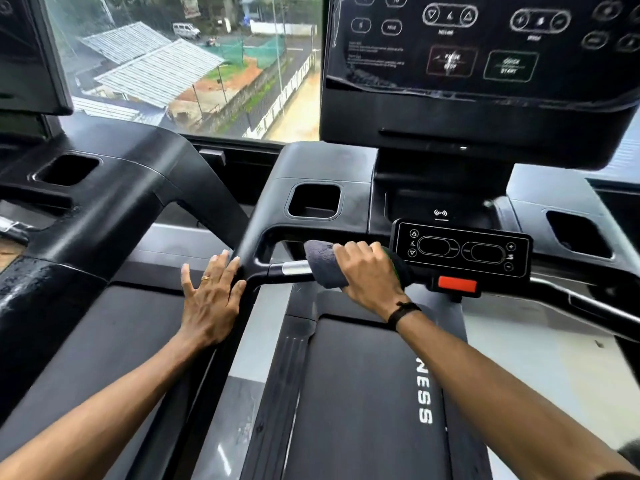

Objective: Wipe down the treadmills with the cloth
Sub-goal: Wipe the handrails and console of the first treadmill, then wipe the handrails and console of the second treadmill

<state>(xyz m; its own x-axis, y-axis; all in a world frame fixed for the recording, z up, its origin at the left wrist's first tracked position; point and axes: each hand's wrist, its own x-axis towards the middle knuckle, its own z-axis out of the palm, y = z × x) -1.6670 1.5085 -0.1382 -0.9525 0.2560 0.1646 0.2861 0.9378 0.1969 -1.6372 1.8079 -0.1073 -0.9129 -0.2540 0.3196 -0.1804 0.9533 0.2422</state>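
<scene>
right hand (367, 271) is gripping the cloth (323, 266) wrapped round the handlebar (294, 268), so it should be squeezing evenly and sliding along while the open left hand (211, 299) is bracing just beside it.

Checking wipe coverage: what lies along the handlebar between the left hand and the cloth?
In the head view, between left hand and cloth: handlebar's black bend, then a bare silver sensor section.
</scene>
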